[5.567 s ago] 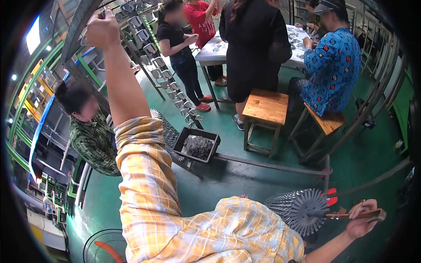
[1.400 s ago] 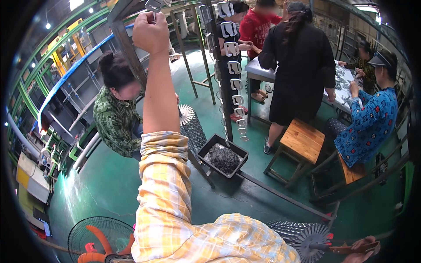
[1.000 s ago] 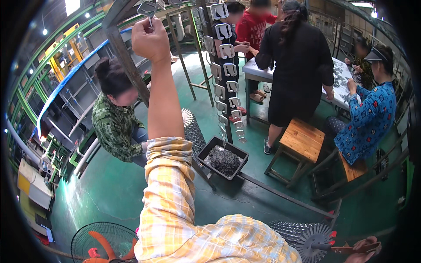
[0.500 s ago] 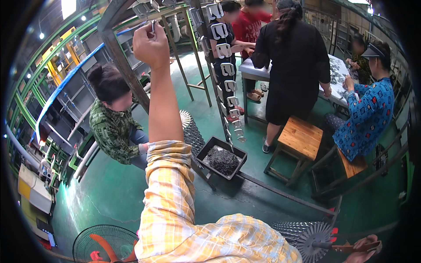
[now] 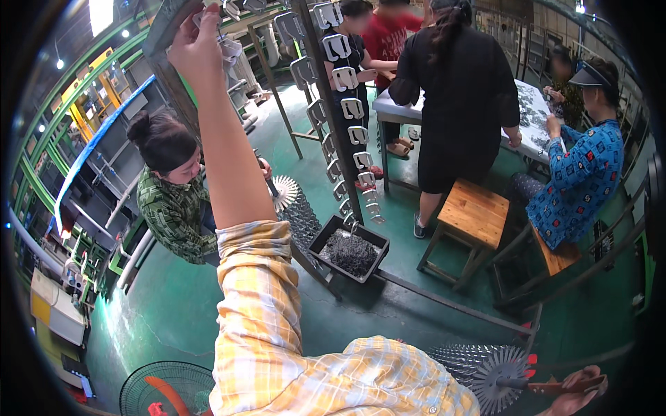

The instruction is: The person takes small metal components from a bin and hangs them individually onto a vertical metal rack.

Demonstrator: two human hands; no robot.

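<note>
My left hand (image 5: 198, 43) is raised at the upper left, its fingers pinched together against the dark metal frame post (image 5: 175, 73). The small metal piece in the pinch is mostly hidden by the fingers. To the right of the hand, bent metal clips (image 5: 337, 47) hang linked in chains beside a dark upright bar (image 5: 326, 83). At the lower right rim, what appears to be my right hand (image 5: 577, 394) wraps round a brown handle (image 5: 558, 388). That handle lines up with the axle of a spiked metal wheel (image 5: 501, 380). The right forearm is out of sight.
Below the chains stands a black tray (image 5: 378, 258) of dark metal bits. A person in a green shirt (image 5: 173, 211) sits left by another spiked wheel (image 5: 283, 193). Several people work round a white table (image 5: 388, 104). A wooden stool (image 5: 474, 211) and a fan (image 5: 166, 388) stand nearby.
My left hand has moved up and left, nearer the frame post and the top edge. The seated person at left has turned slightly, and a hand now shows by the wheel there.
</note>
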